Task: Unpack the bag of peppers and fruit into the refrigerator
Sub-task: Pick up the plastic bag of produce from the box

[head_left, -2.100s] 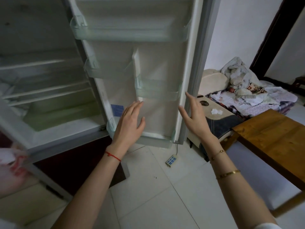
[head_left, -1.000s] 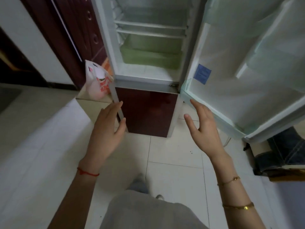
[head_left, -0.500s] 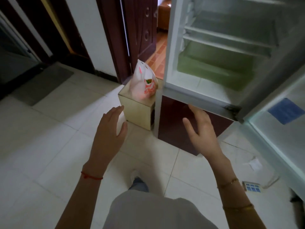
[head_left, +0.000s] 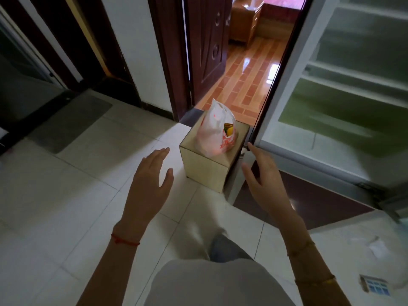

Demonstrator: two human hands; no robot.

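Observation:
A white plastic bag [head_left: 212,131] with red print stands upright on a small cardboard box [head_left: 205,171] on the floor; yellow fruit shows through its open top. The refrigerator [head_left: 344,111] stands open at the right, with white shelves and a green drawer inside. My left hand [head_left: 150,182] hovers open below and left of the box. My right hand [head_left: 265,184] hovers open to the right of the box, near the refrigerator's lower corner. Both hands hold nothing and are apart from the bag.
A dark wooden door [head_left: 207,47] stands ajar behind the box, onto a room with a red-brown floor. A grey mat [head_left: 70,120] lies at the left. A small blue-and-white object [head_left: 375,286] lies on the white tiles at lower right.
The view has swung left from the refrigerator door to the bag on the box. Both hands stay open and have come nearer to the box.

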